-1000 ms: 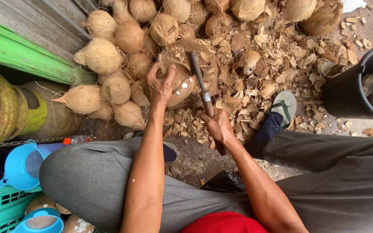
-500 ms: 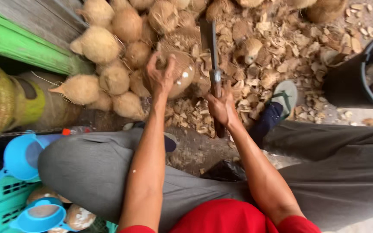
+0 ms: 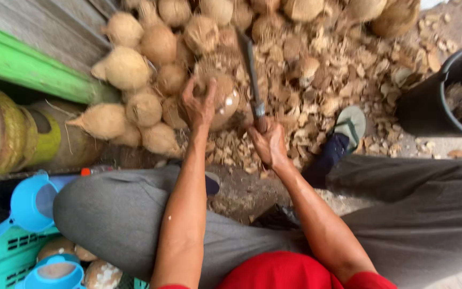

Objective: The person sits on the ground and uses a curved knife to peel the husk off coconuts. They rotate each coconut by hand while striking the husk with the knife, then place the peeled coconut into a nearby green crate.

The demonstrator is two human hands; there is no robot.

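Coconut point(image 3: 221, 101) sits on the ground just in front of my knees, half husked, with pale patches showing on its brown shell. My left hand point(image 3: 199, 104) is spread over its near side, fingers curled round it so it cannot roll under a blow. My right hand point(image 3: 269, 143) is clenched on the handle of a long knife point(image 3: 251, 67), blade raised and pointing away from me, just right of the nut and clear of my left fingers. Behind it lies a heap of husked coconuts point(image 3: 135, 64), crowding the left side. Husk chips point(image 3: 343, 69) litter the ground to the right, up to my sandalled foot point(image 3: 346, 131) and a black bucket point(image 3: 445, 96). By my left knee stand a green crate point(image 3: 6, 251) and blue funnels point(image 3: 28, 200).
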